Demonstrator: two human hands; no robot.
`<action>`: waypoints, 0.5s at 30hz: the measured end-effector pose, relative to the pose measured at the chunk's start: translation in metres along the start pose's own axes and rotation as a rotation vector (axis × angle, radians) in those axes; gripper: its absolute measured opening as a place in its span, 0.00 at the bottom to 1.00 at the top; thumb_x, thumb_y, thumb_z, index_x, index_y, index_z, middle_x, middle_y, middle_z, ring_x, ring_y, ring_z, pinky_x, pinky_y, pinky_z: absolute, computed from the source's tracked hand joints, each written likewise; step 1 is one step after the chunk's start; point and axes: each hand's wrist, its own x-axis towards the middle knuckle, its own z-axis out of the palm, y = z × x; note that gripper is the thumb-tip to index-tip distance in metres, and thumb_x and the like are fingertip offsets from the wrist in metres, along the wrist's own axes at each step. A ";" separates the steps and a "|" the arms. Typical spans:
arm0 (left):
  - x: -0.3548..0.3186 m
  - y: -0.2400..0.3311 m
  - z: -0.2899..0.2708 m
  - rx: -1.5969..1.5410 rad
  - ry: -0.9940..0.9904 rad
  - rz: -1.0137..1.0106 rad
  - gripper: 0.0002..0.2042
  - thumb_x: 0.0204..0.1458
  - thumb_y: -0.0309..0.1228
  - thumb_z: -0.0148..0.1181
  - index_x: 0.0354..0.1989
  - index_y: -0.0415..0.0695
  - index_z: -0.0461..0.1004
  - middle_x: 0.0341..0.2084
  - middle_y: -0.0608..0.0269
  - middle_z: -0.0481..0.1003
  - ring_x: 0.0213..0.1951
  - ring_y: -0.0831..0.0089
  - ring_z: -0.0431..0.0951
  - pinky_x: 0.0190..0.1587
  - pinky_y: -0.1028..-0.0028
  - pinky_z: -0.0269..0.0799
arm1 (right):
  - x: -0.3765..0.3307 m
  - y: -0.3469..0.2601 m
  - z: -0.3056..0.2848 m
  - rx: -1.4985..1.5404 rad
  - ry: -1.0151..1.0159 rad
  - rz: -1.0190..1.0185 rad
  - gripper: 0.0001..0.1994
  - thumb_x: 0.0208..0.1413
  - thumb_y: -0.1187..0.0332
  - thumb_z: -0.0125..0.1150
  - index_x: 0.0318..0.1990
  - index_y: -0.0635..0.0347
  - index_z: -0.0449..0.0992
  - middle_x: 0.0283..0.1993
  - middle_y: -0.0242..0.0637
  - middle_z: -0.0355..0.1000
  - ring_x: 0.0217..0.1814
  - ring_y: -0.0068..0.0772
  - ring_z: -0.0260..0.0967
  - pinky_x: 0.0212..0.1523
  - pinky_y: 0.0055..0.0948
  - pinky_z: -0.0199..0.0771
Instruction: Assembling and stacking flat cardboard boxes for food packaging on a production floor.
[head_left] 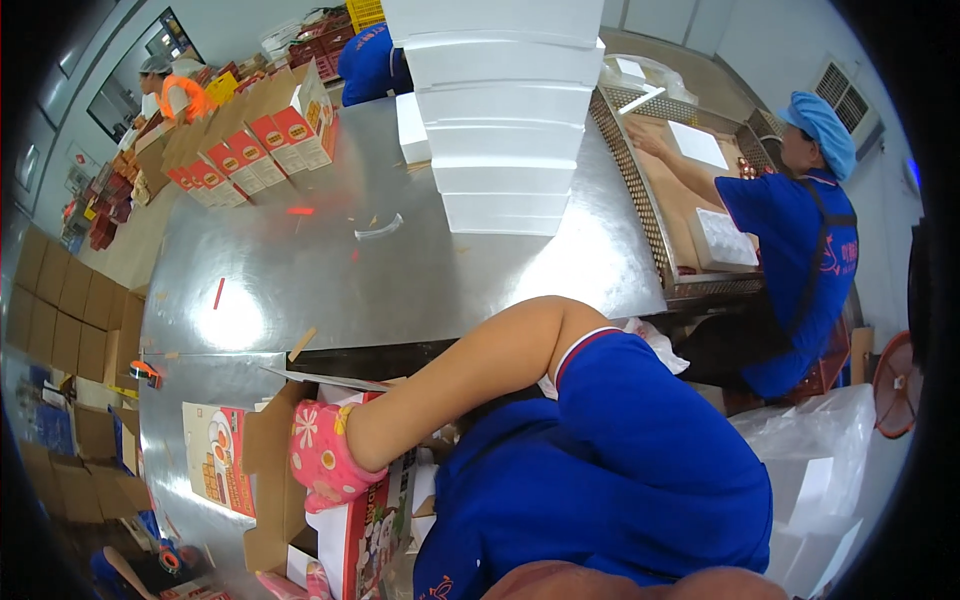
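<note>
An open printed carton (pixel 377 535) with brown inner flaps and red edges stands at the table's near edge, close against my body. My right hand (pixel 335 456), in a pink flowered glove, reaches across from the right. Its fingers are bent over the carton's top beside a raised brown flap (pixel 268 470). At the lower edge of the picture my left hand (pixel 300 581), also in a pink glove, grips the carton's near side; only part of it shows. A flat printed cardboard panel (pixel 215 455) lies left of the carton.
A tall stack of white foam boxes (pixel 510 130) stands on the metal table (pixel 290 270). Red-and-white cartons (pixel 265 145) line up at far left. On the right, a co-worker (pixel 800 250) reaches into a metal-sided tray (pixel 640 205) holding white boxes. A tape dispenser (pixel 146 373) sits left.
</note>
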 end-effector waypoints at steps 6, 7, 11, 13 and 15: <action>0.006 0.007 -0.009 -0.233 0.032 0.225 0.40 0.47 0.46 0.55 0.61 0.31 0.48 0.54 0.41 0.59 0.57 0.55 0.61 0.59 0.66 0.56 | 0.008 0.029 0.012 -0.175 1.350 -0.387 0.10 0.50 0.60 0.46 0.32 0.56 0.69 0.36 0.36 0.66 0.41 0.40 0.64 0.46 0.48 0.61; 0.012 0.016 -0.013 -0.282 0.037 0.241 0.39 0.47 0.45 0.54 0.61 0.31 0.47 0.54 0.42 0.59 0.56 0.56 0.61 0.59 0.66 0.56 | 0.001 0.032 0.006 -0.282 1.220 -0.057 0.15 0.53 0.58 0.43 0.40 0.58 0.68 0.42 0.39 0.65 0.45 0.43 0.64 0.48 0.47 0.62; 0.023 0.038 -0.026 -0.465 0.086 0.367 0.37 0.47 0.41 0.53 0.62 0.32 0.46 0.53 0.45 0.59 0.56 0.57 0.61 0.59 0.65 0.54 | -0.033 0.068 0.004 0.032 1.366 0.171 0.23 0.57 0.52 0.40 0.52 0.61 0.65 0.54 0.40 0.63 0.53 0.39 0.63 0.57 0.35 0.61; 0.024 0.049 -0.032 -0.543 0.098 0.401 0.36 0.47 0.38 0.52 0.62 0.33 0.45 0.53 0.46 0.59 0.55 0.58 0.61 0.60 0.65 0.53 | -0.031 0.081 0.018 1.154 0.718 0.248 0.25 0.58 0.52 0.44 0.57 0.60 0.62 0.57 0.40 0.62 0.55 0.40 0.63 0.59 0.31 0.59; 0.024 0.048 -0.038 -0.603 0.087 0.409 0.35 0.48 0.36 0.51 0.62 0.33 0.45 0.52 0.47 0.59 0.55 0.59 0.61 0.60 0.65 0.52 | -0.015 0.088 0.053 1.223 0.605 0.135 0.22 0.60 0.54 0.43 0.54 0.60 0.65 0.55 0.38 0.64 0.56 0.34 0.61 0.59 0.29 0.56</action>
